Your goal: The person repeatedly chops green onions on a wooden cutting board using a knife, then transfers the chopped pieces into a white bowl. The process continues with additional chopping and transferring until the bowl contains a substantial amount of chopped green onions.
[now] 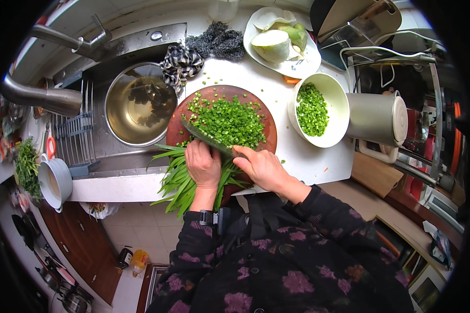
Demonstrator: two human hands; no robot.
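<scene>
My right hand (261, 167) grips a kitchen knife (207, 137), its blade slanting up to the left along the edge of a pile of chopped greens (229, 119). My left hand (203, 163) presses down on a bunch of long flat green leaves (178, 184), likely garlic chives, close beside the blade. The leaves hang over the counter's front edge towards me. Beneath the pile lies a round reddish-brown cutting board (178, 113). To its right, a white bowl (338, 113) holds more of the chopped greens. The knife's handle is mostly hidden in my right hand.
Left of the board, a steel basin (113, 125) of cloudy water with dark pieces sits in the sink (113, 154) under a faucet (47, 94). A plate (311, 62) of cut pale-green vegetable stands behind. An electric kettle (372, 115) is right of the bowl; a checked cloth (180, 66) lies behind the board.
</scene>
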